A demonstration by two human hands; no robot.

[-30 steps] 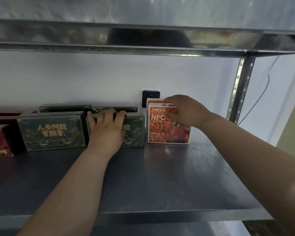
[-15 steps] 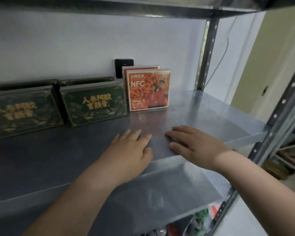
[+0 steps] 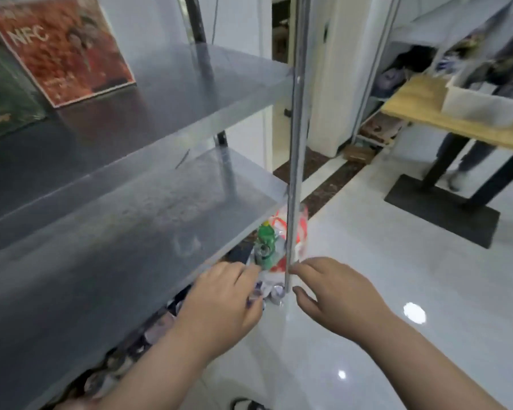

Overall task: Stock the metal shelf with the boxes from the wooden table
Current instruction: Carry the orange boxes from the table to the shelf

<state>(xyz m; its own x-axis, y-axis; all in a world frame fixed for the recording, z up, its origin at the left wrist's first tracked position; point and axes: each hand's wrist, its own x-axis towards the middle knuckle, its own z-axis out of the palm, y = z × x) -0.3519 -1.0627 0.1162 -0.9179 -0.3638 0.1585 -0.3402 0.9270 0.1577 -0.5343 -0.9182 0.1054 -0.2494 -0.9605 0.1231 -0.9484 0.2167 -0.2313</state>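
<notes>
Head view: beside the shelf's [image 3: 166, 113] front post [image 3: 296, 143], left hand [image 3: 222, 300] and right hand [image 3: 332, 291] hang empty, fingers loosely spread. An orange box [image 3: 62, 51] stands on the shelf; the table [image 3: 444, 113] lies well right.

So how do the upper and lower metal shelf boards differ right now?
The upper board carries stock: an orange NFC box standing upright and a dark green box beside it. The lower board shows no boxes. The upper looks darker toward the back; the lower is paler and speckled. Both are bare grey metal on the same upright post.
</notes>
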